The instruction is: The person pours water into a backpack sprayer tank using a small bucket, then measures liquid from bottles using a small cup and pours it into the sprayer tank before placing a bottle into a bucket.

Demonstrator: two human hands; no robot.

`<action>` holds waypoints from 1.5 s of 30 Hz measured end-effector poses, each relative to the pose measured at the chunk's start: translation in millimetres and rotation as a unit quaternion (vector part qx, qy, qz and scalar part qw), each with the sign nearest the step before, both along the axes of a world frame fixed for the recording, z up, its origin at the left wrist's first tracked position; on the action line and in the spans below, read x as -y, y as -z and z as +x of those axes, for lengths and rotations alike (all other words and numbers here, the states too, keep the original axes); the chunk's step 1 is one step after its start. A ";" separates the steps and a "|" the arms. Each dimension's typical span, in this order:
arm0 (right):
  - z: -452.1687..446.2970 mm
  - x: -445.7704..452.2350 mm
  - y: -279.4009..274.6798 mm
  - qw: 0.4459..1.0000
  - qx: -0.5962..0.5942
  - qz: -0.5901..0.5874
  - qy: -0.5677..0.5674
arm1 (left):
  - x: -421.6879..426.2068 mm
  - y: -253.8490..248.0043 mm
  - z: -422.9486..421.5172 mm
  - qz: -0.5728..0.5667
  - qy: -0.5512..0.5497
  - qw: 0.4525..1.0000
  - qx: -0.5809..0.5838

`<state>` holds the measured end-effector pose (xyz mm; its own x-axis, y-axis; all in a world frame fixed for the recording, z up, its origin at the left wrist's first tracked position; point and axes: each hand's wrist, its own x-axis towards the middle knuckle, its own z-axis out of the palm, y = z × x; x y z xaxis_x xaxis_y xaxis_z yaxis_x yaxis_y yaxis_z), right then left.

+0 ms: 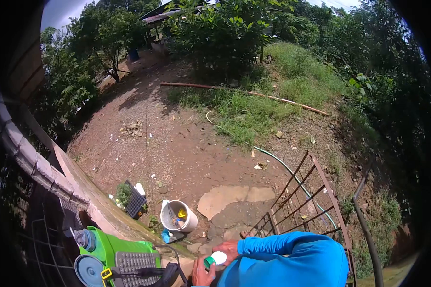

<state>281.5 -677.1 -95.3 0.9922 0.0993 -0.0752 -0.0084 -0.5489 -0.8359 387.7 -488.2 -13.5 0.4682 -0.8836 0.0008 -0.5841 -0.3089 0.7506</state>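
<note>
Near the bottom centre, my left hand (202,274) is closed round a small green container (209,261). Just to its right, my right hand (230,250) is closed beside a round white piece (219,258), its fingers at the edge of it. The white piece lies against the green container; whether they are joined I cannot tell. A bright blue sleeve covers my right arm. To the left of my hands stands a green tank (124,253) with a grey-blue lid and black straps.
A white bucket (190,222) with things inside stands on the ground ahead, a black tray (136,199) to its left. A rusty metal gate (331,195) stands at the right, near a green hose (285,165). A wall (69,179) runs along the left.
</note>
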 end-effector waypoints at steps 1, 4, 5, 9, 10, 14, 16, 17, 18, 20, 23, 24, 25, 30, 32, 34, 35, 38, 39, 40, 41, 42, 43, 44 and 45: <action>-6.1 -7.2 -1.3 1.000 -0.002 0.003 0.013 | -2.6 0.3 -5.5 0.060 -0.042 0.996 -0.049; -23.2 -19.6 -3.2 0.999 -0.029 0.020 0.014 | -23.3 60.6 9.5 0.237 -0.016 0.971 0.029; -27.0 -24.4 -0.2 0.999 -0.031 0.016 0.025 | -22.4 65.1 8.1 0.239 -0.015 0.971 0.025; -37.6 -26.2 2.6 0.997 -0.033 0.057 0.036 | -23.4 48.4 -8.1 0.187 -0.054 0.981 0.009; -38.7 -27.6 4.4 0.997 -0.021 0.069 0.042 | -25.8 36.8 -14.3 0.037 -0.026 0.999 0.008; -33.9 -14.0 -5.8 0.994 -0.074 0.080 -0.019 | -29.3 2.3 -40.2 0.049 -0.081 0.995 -0.029; -30.6 -12.6 -14.9 0.987 -0.103 0.079 -0.099 | -26.2 -18.4 -56.7 0.184 -0.170 0.968 -0.009; -30.3 -14.4 -15.4 0.988 -0.101 0.061 -0.099 | -34.3 -2.8 -64.4 0.218 -0.161 0.962 0.033; -30.8 -17.0 -16.8 0.990 -0.096 0.044 -0.092 | -43.0 20.8 -66.2 0.255 -0.144 0.953 0.074; -27.7 -23.0 -22.0 0.987 -0.095 0.040 -0.123 | -50.5 2.4 -82.9 0.211 -0.089 0.937 0.265; -17.3 -28.4 -27.8 0.983 -0.053 0.051 -0.169 | -50.9 -18.7 -95.1 0.040 -0.273 0.951 0.138; -15.2 -29.5 -36.3 0.979 -0.047 0.080 -0.179 | -54.0 -37.6 -100.0 0.035 -0.249 0.956 0.151; -12.2 -31.2 -42.2 0.975 -0.043 0.108 -0.189 | -57.1 -47.6 -105.4 0.032 -0.223 0.961 0.163; -0.9 -47.4 -56.7 0.970 -0.002 0.072 -0.230 | -68.3 -32.5 -119.8 0.092 -0.378 0.919 0.068; 4.2 -57.8 -63.8 0.971 0.013 0.047 -0.234 | -72.9 -30.1 -117.7 0.148 -0.439 0.885 0.046; 6.4 -68.6 -67.9 0.980 0.055 -0.018 -0.189 | -82.3 -14.4 -111.4 0.118 -0.546 0.819 0.135; 9.1 -72.0 -67.2 0.980 0.055 -0.017 -0.192 | -89.6 -28.3 -106.3 0.071 -0.517 0.828 0.206; 17.5 -83.7 -66.9 0.978 0.063 0.022 -0.195 | -118.5 -83.7 -87.4 -0.063 -0.570 0.760 -0.305; 20.0 -88.0 -70.9 0.978 0.080 0.064 -0.184 | -146.5 -54.1 -81.0 -0.149 -0.541 0.741 -0.368; 25.1 -92.8 -72.9 0.975 0.096 0.105 -0.172 | -162.0 -57.7 -79.0 -0.151 -0.543 0.740 -0.367; 30.2 -94.5 -67.5 0.973 0.086 0.119 -0.176 | -176.0 -61.0 -75.3 -0.325 -0.477 0.695 -0.429; 34.7 -96.6 -66.0 0.973 0.087 0.117 -0.178 | -189.0 -65.7 -70.1 -0.486 -0.390 0.622 -0.474; 39.8 -98.8 -68.2 0.973 0.046 0.150 -0.167 | -200.8 -76.6 -61.4 -0.500 -0.403 0.586 -0.494; 47.4 -101.7 -71.0 0.971 0.005 0.182 -0.155 | -214.8 -89.4 -50.7 -0.513 -0.414 0.550 -0.513; 53.2 -104.3 -83.5 0.971 -0.012 0.192 -0.142 | -231.8 -106.9 -41.9 -0.510 -0.423 0.529 -0.530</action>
